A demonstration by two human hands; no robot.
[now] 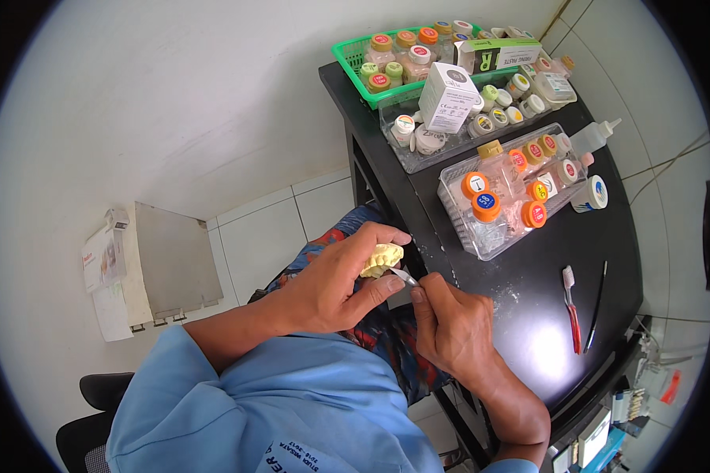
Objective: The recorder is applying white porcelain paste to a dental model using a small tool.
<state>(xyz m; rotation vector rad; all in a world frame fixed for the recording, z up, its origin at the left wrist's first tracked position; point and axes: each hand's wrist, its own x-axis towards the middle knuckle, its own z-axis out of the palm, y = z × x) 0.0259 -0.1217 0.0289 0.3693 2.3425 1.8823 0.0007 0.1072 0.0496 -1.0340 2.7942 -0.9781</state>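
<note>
In my left hand (347, 276) I hold a pale yellow dental cast (382, 260), with tooth shapes along its edge. The fingers wrap round its far side and the thumb lies along its near side. My right hand (456, 319) is closed on a small knife (405, 276) with a short metal blade. The blade's tip is at the cast's lower edge, near my left thumb; whether it touches cannot be made out. Both hands are over my lap, just off the black table's edge, and most of the knife's handle is hidden in my fist.
On the black table (481, 296) lie a red toothbrush (571, 307) and a thin black stick (597, 307). A clear plastic basket (489, 251) of jars, a clear tray (410, 162) and a green basket (347, 59) stand farther back. White powder specks the tabletop near my right hand.
</note>
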